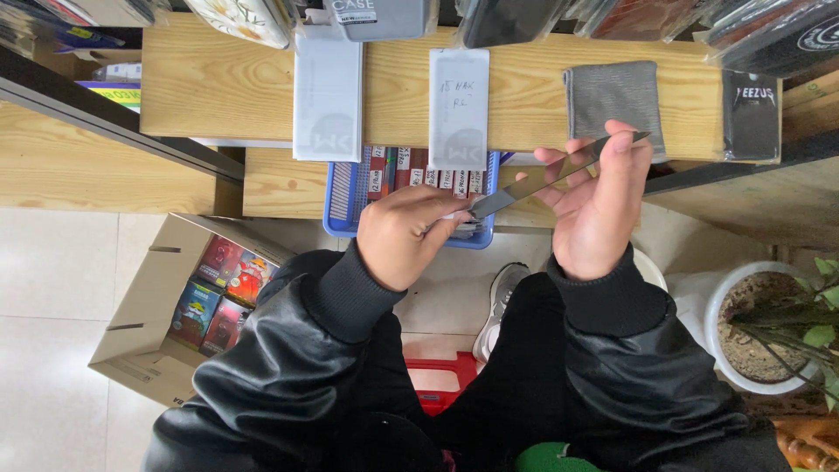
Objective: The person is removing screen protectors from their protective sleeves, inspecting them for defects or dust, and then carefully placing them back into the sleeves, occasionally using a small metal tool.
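Observation:
My right hand (601,203) holds a thin dark glass sheet (559,173) edge-on, its fingertips on the upper end and its thumb behind it. My left hand (404,234) pinches the sheet's lower end with fingers curled. Both hands hover in front of a wooden counter (218,83). Just beyond the left hand lies a blue plastic basket (343,197) with several red and white packets standing in it. On the counter lie two frosted flat sleeves (328,96) (458,105) and a folded grey cloth (613,94).
An open cardboard box (144,306) with colourful packs stands on the tiled floor at the left. A white pot with a plant (760,336) is at the right. A red stool (441,376) shows between my knees. Dark phone cases (750,114) hang along the counter's far edge.

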